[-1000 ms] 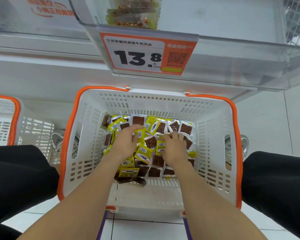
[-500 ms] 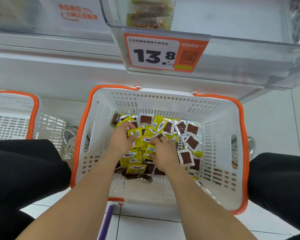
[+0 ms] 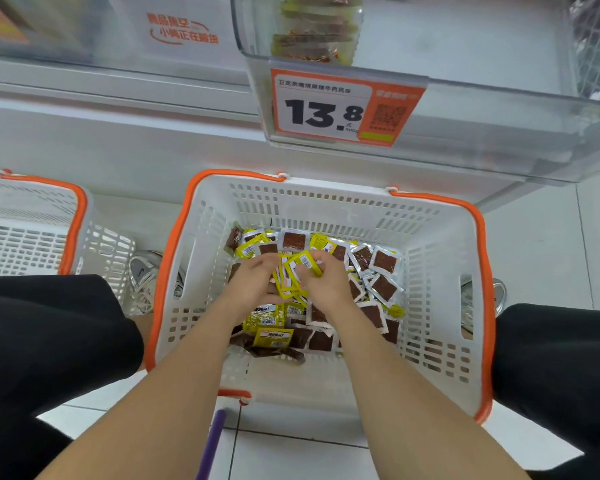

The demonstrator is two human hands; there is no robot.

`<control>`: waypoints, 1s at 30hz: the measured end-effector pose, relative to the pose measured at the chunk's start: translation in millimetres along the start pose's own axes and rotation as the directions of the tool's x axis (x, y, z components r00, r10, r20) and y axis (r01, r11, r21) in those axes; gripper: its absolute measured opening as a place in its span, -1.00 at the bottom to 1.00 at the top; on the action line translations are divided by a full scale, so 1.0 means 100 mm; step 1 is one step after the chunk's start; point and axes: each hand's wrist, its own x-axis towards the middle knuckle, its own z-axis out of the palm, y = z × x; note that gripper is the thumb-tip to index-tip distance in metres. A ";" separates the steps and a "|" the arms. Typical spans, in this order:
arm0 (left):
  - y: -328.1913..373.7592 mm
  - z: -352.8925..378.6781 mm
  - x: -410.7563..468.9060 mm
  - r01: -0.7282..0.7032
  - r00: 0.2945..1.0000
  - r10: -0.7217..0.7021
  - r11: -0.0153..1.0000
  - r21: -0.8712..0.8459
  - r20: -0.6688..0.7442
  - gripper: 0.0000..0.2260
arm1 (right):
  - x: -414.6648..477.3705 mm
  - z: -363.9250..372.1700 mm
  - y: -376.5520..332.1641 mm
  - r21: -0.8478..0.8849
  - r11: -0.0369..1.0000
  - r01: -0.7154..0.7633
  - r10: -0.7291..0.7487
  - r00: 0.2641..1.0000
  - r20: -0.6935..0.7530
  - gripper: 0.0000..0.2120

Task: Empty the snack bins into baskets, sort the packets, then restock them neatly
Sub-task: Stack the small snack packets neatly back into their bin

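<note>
Yellow packets (image 3: 293, 276) in left hand (image 3: 253, 284) and right hand (image 3: 328, 284), inside white basket (image 3: 326, 205).

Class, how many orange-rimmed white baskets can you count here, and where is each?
2. The middle basket stands below the price tag; the left basket is beside it, partly cut off by the frame.

Perforated white plastic basket (image 3: 430, 258), orange rim; glossy foil-like packets (image 3: 383, 289) inside; clear plastic bin (image 3: 499, 133), upper right; smooth tiled floor (image 3: 541, 244).
</note>
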 end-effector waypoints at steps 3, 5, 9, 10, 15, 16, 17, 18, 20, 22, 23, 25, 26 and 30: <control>-0.02 0.00 0.08 -0.055 0.997 0.058 0.995 0.080 -0.042 -0.77 | -0.03 0.14 -0.05 -0.069 0.986 0.152 -0.147 0.986 0.076 -0.74; -0.05 -0.04 0.12 -0.065 0.987 0.087 0.984 0.168 -0.132 -0.72 | -0.01 0.18 -0.07 -0.131 0.977 0.166 -0.156 0.984 0.081 -0.70; -0.10 -0.13 0.15 -0.069 0.956 0.158 0.941 0.332 -0.249 -0.69 | 0.11 0.10 0.07 -0.673 0.712 0.202 -0.228 0.972 0.051 -0.59; -0.10 -0.16 0.16 -0.076 0.951 0.181 0.923 0.377 -0.251 -0.69 | 0.12 0.08 0.11 -0.755 0.609 0.242 -0.212 0.967 0.139 -0.54; -0.03 -0.22 0.09 -0.102 0.959 0.243 0.779 0.619 -0.148 -0.66 | 0.15 0.11 0.21 -0.805 0.541 0.244 -0.181 0.968 0.172 -0.65; -0.02 -0.22 0.08 -0.114 0.955 0.263 0.750 0.652 -0.136 -0.65 | 0.16 0.13 0.23 -0.738 0.637 0.222 -0.223 0.970 0.099 -0.77; -0.01 -0.22 0.07 -0.123 0.949 0.284 0.731 0.671 -0.136 -0.65 | 0.16 0.14 0.24 -0.615 0.763 0.199 -0.244 0.970 0.010 -0.85; 0.00 -0.22 0.07 -0.132 0.941 0.305 0.724 0.677 -0.143 -0.65 | 0.14 0.15 0.23 -0.443 0.877 0.186 -0.241 0.968 -0.071 -0.88; 0.01 -0.23 0.07 -0.139 0.921 0.347 0.718 0.683 -0.179 -0.63 | 0.12 0.18 0.19 -0.182 0.970 0.161 -0.178 0.981 -0.082 -0.87; 0.03 -0.26 0.07 -0.122 0.897 0.380 0.705 0.699 -0.227 -0.60 | 0.11 0.19 0.17 -0.145 0.977 0.157 -0.145 0.986 0.087 -0.83; 0.05 -0.28 0.06 -0.108 0.887 0.390 0.697 0.709 -0.248 -0.58 | 0.10 0.20 0.17 -0.151 0.976 0.155 -0.128 0.976 0.177 -0.82; 0.08 -0.31 0.05 -0.093 0.878 0.403 0.671 0.735 -0.258 -0.53 | 0.04 0.21 0.16 -0.167 0.972 0.167 -0.108 0.942 0.319 -0.85; 0.09 -0.32 0.04 -0.089 0.879 0.405 0.659 0.747 -0.252 -0.53 | 0.01 0.22 0.14 -0.180 0.965 0.192 -0.112 0.919 0.378 -0.88; 0.10 -0.34 -0.01 -0.080 0.888 0.393 0.647 0.759 -0.241 -0.59 | -0.19 0.36 0.05 -0.513 0.746 0.426 -0.109 0.837 0.536 -0.54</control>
